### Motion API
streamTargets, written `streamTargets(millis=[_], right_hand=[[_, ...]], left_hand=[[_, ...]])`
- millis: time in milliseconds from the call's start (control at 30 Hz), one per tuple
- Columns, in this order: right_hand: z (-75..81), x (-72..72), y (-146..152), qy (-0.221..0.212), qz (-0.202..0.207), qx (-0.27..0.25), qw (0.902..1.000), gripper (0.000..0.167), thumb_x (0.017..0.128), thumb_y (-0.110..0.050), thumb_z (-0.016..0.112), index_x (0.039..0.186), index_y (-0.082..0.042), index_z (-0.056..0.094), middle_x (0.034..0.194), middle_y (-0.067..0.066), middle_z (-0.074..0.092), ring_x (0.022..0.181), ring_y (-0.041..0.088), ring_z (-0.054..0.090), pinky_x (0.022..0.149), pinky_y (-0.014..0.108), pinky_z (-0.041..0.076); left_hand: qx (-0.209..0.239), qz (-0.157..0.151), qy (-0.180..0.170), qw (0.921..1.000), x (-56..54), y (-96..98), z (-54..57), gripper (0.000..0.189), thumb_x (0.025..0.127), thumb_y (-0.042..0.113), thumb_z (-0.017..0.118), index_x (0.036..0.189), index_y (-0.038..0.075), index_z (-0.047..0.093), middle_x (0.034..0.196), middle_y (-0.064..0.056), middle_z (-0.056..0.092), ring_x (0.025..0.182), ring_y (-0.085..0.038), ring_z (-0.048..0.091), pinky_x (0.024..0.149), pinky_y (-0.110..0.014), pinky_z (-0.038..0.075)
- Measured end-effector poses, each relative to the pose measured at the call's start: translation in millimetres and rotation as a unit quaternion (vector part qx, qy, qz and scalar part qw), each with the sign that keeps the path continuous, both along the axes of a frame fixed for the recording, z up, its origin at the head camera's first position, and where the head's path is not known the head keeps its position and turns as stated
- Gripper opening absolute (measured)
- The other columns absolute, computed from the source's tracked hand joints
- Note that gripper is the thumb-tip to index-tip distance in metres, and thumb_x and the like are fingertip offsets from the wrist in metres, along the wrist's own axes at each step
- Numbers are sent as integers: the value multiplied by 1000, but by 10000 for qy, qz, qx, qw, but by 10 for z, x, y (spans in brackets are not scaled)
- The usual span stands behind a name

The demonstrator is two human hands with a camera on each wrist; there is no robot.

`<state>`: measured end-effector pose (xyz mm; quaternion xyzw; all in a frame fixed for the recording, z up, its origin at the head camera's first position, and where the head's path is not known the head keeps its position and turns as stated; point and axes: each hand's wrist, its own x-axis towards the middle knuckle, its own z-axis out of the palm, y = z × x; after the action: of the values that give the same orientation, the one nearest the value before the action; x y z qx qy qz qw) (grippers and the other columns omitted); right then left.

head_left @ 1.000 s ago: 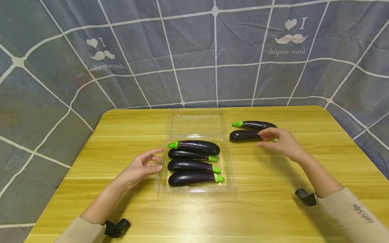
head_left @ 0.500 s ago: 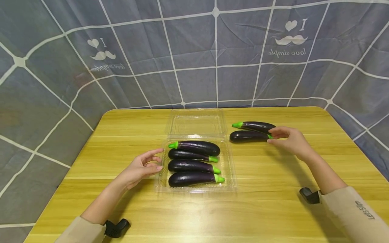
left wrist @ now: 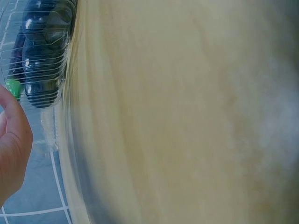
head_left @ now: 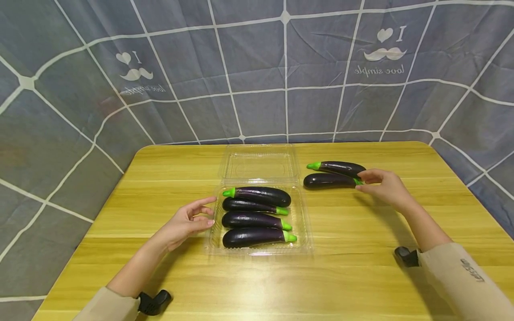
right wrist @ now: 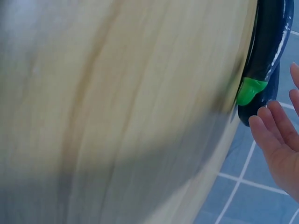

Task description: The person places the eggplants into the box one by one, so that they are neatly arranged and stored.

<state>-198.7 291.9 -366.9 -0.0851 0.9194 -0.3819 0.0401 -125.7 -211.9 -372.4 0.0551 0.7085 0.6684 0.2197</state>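
Note:
A clear plastic clamshell box (head_left: 302, 223) lies with its lid (head_left: 259, 162) folded back on the wooden table. Several dark purple eggplants (head_left: 257, 237) with green stems lie side by side in it. My left hand (head_left: 186, 223) is at the box's left edge, fingers loosely bent; whether the fingertips touch the wall I cannot tell. Right of the box lie two more eggplants, a nearer one (head_left: 329, 180) and a farther one (head_left: 339, 167). Over the nearer one's stem end is my right hand (head_left: 383, 187), fingers parted. In the right wrist view a gap shows between the fingers and the green stem (right wrist: 252, 89).
The wooden table (head_left: 257, 285) has rounded far corners. Grey cloth (head_left: 261, 67) with white lines hangs behind it and along both sides. A black wrist-worn device (head_left: 154, 302) sits by the left sleeve, and another (head_left: 406, 257) by the right sleeve.
My right hand has moved to the right along the nearer eggplant, from its middle to its stem end. The left hand, the box and the eggplants have stayed in place.

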Motion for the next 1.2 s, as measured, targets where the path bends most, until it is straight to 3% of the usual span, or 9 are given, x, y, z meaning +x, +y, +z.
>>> streamTargets(millis=[267,900,1200], right_hand=[[-46,-63,-24,206,38,119,9997,49,86,-26,69,121,5,56,116,26,58,106,38,54,84,45,48],[-67,-133,-81,-100,72,66,9999,51,86,-25,69,124,5,54,120,27,55,110,40,50,89,50,45],[-92,-153,-92,-42,99,73,9999,48,85,-22,69,122,6,56,118,27,55,109,41,52,88,50,45]], left_hand=[[7,-14,21,10000,6,-5,15,68,86,1,63,144,-2,27,107,-7,47,82,-8,56,72,-20,52],[-10,-10,-7,10000,0,-8,3,68,86,1,63,144,-1,27,107,-7,47,81,-8,57,70,-20,52],[27,-1,-35,10000,-4,-14,8,69,86,2,64,144,-1,27,108,-8,47,82,-9,57,72,-21,52]])
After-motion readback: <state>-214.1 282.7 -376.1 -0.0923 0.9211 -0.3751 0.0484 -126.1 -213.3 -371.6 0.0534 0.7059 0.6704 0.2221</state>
